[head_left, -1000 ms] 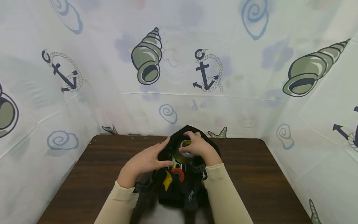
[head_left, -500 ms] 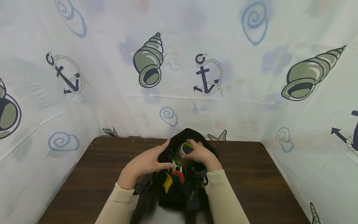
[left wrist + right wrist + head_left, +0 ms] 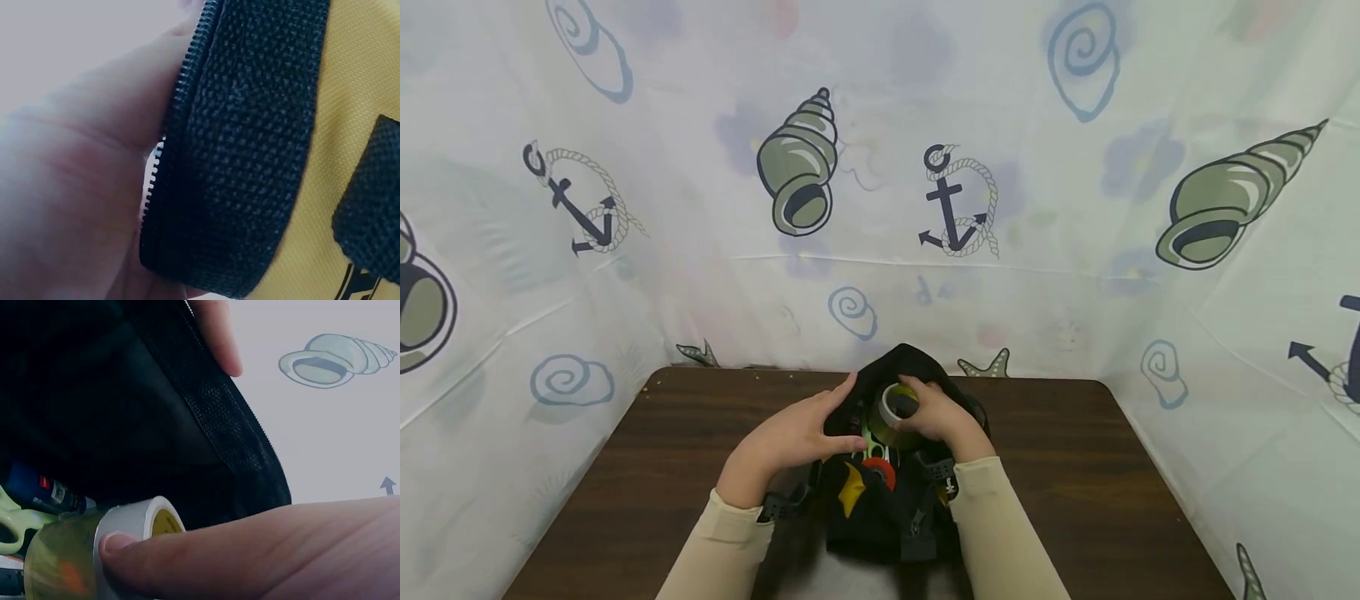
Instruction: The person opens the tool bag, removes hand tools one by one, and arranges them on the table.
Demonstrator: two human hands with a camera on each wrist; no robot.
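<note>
A black bag with a zippered edge (image 3: 906,354) stands gaping on the table. Inside it, a wide roll of packing tape (image 3: 884,423) tilts with its round opening facing up. My right hand (image 3: 940,415) reaches in and grips the tape roll by its rim. The right wrist view shows a finger pressed on the roll's pale core (image 3: 125,519). My left hand (image 3: 790,433) holds the bag's left side, thumb over the opening. In the left wrist view, that hand rests along the zipper (image 3: 181,106), beside the bag's yellow outer cloth (image 3: 350,81).
Green-handled scissors (image 3: 34,525) and a dark blue tube (image 3: 40,487) lie in the bag next to the tape. A red round item (image 3: 882,471) and a yellow patch (image 3: 852,492) show toward its front. The brown table (image 3: 1075,483) meets a patterned cloth backdrop (image 3: 1037,308).
The tape roll has turned and settled slightly lower in the bag, with the right hand moving along with it. The left hand has kept its place on the bag.
</note>
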